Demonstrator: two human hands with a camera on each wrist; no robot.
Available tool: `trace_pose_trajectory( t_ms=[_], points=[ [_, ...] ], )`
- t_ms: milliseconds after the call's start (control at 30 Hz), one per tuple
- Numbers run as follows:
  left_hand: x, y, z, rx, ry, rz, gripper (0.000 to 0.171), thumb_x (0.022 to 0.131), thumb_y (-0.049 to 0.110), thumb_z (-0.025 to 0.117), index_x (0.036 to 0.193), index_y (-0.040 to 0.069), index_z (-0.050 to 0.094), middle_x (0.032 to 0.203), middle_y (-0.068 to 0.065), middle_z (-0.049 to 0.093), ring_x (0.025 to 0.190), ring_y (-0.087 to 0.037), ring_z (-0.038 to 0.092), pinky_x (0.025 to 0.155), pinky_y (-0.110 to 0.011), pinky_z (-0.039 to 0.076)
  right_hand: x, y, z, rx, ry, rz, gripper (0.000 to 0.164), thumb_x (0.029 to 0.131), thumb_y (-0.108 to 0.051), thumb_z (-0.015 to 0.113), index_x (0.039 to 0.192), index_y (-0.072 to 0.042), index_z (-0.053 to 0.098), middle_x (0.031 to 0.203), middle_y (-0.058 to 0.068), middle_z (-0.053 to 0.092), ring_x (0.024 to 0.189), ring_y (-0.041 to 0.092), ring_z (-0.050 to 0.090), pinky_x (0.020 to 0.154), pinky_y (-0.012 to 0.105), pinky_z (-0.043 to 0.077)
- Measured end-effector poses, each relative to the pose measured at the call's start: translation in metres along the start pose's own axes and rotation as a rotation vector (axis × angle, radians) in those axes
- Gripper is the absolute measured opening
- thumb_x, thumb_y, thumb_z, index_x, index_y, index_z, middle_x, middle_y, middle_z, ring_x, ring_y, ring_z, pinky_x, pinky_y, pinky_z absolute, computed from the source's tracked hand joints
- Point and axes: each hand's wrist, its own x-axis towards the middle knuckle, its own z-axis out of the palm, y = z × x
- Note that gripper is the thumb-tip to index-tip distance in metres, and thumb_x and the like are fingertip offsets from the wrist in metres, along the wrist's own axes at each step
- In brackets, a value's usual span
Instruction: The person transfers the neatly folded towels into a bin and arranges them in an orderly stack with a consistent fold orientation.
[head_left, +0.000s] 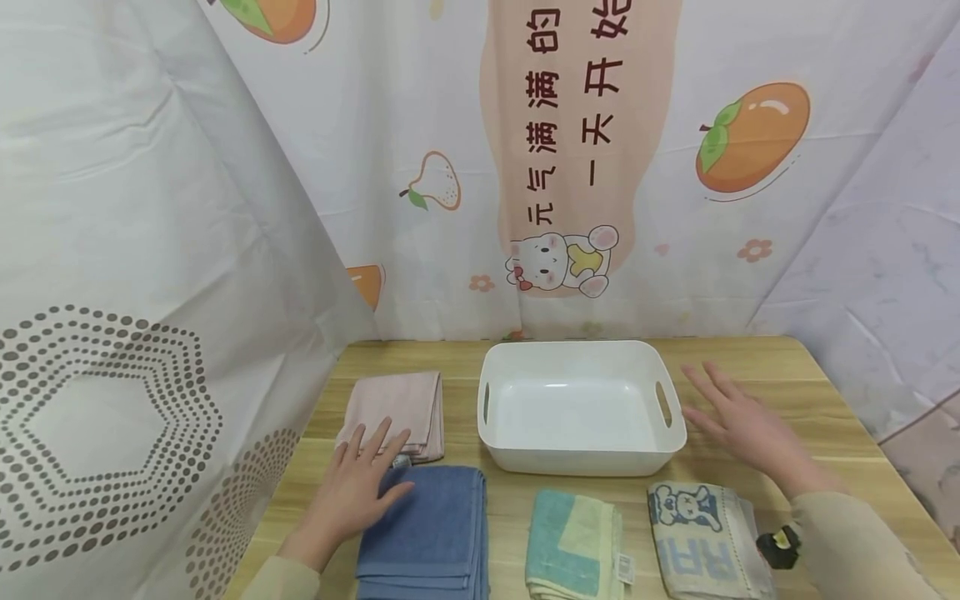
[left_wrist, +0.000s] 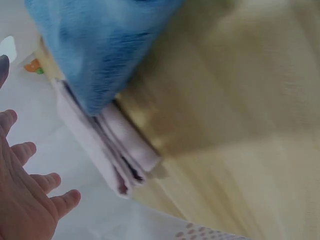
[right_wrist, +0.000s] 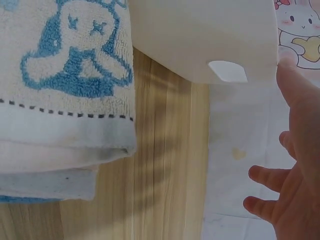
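To the left and front of the white tub [head_left: 585, 461], the left hand [head_left: 354, 490] had its grip let go, with its fingers spread wide. It hid a corner of the pink towel [head_left: 395, 404] and of the blue towel [head_left: 431, 521], and I could not tell if it touched them. The pink towel lay left of the tub, flat, smooth and folded square. A small grey shiny bit [head_left: 401, 461] poked out by the hand, left of the tub, too covered to name. The blue towel lay to the front left of the tub, thick and fuzzy, its near end cut off.

The tub looked like smooth plastic, a box with round corners and a hole in each end. Right in front of it was the folded green and yellow towel [head_left: 572, 542], with a white tag [head_left: 626, 568] too tiny to read. To the tub's front right was the bear towel [head_left: 701, 533], bumpy with little loops, its blue letters partly folded away.

Just right of the tub, the right hand [head_left: 750, 429] was blurry. Its grip was loose too, fingers apart. I could not tell if its thumb touched the tub. A black thing [head_left: 780, 547], front right of the tub, was half hidden by the sleeve [head_left: 858, 546]. Everything sat on a wood-striped surface [head_left: 840, 417].
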Motion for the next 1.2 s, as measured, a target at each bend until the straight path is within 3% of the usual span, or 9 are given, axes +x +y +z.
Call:
trace_pose_trajectory(
  t_ms=[333, 600, 733, 867, 1033, 1200],
  points=[
    [-0.021, -0.004, 0.010, -0.021, -0.065, -0.031, 0.076, 0.093, 0.060, 0.065, 0.155, 0.022, 0.045, 0.160, -0.013, 0.041, 0.139, -0.051, 0.042, 0.110, -0.067, 0.037, -0.001, -0.009, 0.000, 0.040, -0.009, -0.041, 0.067, 0.107, -0.044, 0.050, 0.163, -0.017, 0.025, 0.163, 0.026, 0.026, 0.126, 0.061, 0.048, 0.104, 0.076, 0.033],
    [-0.031, -0.008, 0.021, -0.025, -0.082, -0.044, 0.075, 0.093, 0.064, 0.063, 0.154, 0.022, 0.048, 0.155, -0.012, 0.047, 0.133, -0.046, 0.050, 0.101, -0.064, 0.047, -0.002, -0.012, 0.004, 0.052, 0.001, -0.062, 0.061, 0.108, -0.041, 0.050, 0.160, -0.015, 0.034, 0.161, 0.026, 0.032, 0.124, 0.055, 0.055, 0.106, 0.075, 0.031],
    [-0.035, -0.009, 0.024, -0.046, -0.142, -0.070, 0.077, 0.093, 0.067, 0.061, 0.154, 0.023, 0.047, 0.154, -0.012, 0.048, 0.132, -0.044, 0.051, 0.100, -0.063, 0.048, -0.002, -0.014, 0.005, 0.052, 0.007, -0.080, 0.058, 0.108, -0.038, 0.051, 0.158, -0.014, 0.038, 0.160, 0.024, 0.036, 0.119, 0.054, 0.059, 0.106, 0.072, 0.034],
    [-0.039, -0.009, 0.028, -0.077, -0.203, -0.103, 0.078, 0.092, 0.068, 0.060, 0.156, 0.025, 0.045, 0.152, -0.012, 0.049, 0.130, -0.044, 0.052, 0.095, -0.064, 0.050, -0.002, -0.015, 0.005, 0.056, -0.001, -0.085, 0.056, 0.108, -0.036, 0.050, 0.157, -0.012, 0.040, 0.160, 0.022, 0.037, 0.121, 0.053, 0.058, 0.103, 0.071, 0.038],
    [-0.042, -0.011, 0.036, -0.099, -0.214, -0.121, 0.079, 0.092, 0.068, 0.061, 0.157, 0.027, 0.042, 0.142, -0.013, 0.057, 0.121, -0.042, 0.058, 0.091, -0.061, 0.053, -0.003, -0.015, 0.006, 0.080, -0.002, -0.076, 0.054, 0.108, -0.037, 0.050, 0.155, -0.011, 0.043, 0.159, 0.020, 0.040, 0.127, 0.053, 0.053, 0.099, 0.069, 0.043],
    [-0.042, -0.011, 0.041, -0.163, -0.241, -0.153, 0.082, 0.091, 0.063, 0.066, 0.158, 0.024, 0.040, 0.137, -0.015, 0.061, 0.120, -0.043, 0.059, 0.095, -0.062, 0.050, -0.002, -0.015, 0.007, 0.113, -0.001, -0.072, 0.053, 0.109, -0.037, 0.049, 0.154, -0.011, 0.045, 0.156, 0.021, 0.044, 0.129, 0.052, 0.053, 0.099, 0.069, 0.044]
  ],
)
